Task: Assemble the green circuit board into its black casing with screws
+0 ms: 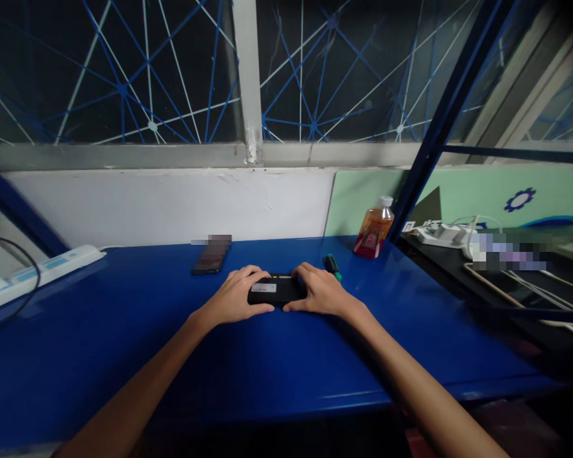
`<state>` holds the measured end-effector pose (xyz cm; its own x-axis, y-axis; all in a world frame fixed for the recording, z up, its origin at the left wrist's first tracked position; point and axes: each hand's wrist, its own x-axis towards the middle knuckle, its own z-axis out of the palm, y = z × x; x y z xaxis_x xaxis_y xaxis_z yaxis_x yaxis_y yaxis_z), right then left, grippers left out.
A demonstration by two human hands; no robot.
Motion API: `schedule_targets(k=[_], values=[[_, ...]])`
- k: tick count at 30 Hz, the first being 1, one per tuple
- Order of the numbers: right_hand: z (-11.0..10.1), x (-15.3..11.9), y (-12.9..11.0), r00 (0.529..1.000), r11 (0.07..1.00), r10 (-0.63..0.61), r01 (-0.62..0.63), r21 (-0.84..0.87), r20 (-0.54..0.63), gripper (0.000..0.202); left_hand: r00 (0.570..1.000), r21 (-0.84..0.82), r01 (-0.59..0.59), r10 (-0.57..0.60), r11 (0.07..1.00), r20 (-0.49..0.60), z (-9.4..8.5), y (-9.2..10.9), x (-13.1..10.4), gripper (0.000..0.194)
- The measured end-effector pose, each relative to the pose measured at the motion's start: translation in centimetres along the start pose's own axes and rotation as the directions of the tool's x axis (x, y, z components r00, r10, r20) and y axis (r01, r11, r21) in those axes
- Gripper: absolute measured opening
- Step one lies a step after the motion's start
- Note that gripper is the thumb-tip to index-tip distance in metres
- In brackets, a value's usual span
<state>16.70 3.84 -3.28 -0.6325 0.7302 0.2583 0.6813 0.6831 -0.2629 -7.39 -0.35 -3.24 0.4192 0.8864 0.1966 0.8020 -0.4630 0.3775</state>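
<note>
A flat black rectangular device [282, 292] with a pale label and a small yellow mark is at the middle of the blue table [138, 331]. My left hand [236, 296] grips its left end, fingers along the far edge and thumb at the near edge. On the right end, my right hand [319, 291] holds it the same way. Just beyond my right hand lies a green and black screwdriver-like handle [333, 267]; its far part is hard to make out. A dark phone [212, 256] rests behind my left hand.
At the back right stands a bottle [374, 230] of amber drink with a white cap. A white power strip [42, 277] with a black cable lies on the left. Blue frame posts [430, 140] rise at both sides. Cables and chargers [451, 235] clutter a dark surface to the right.
</note>
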Motion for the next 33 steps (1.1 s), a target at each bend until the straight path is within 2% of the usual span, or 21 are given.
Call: schedule_targets(k=[14, 33], values=[[-0.24, -0.01, -0.46, 0.998, 0.997, 0.061, -0.062, 0.04, 0.025, 0.064, 1.0, -0.012, -0.009, 0.009, 1.0, 0.016, -0.26, 0.19, 0.23, 0.059], [-0.52, -0.06, -0.3, 0.998, 0.995, 0.053, -0.055, 0.086, 0.018, 0.064, 0.999, -0.044, -0.037, 0.036, 0.998, -0.019, -0.08, -0.15, 0.29, 0.06]])
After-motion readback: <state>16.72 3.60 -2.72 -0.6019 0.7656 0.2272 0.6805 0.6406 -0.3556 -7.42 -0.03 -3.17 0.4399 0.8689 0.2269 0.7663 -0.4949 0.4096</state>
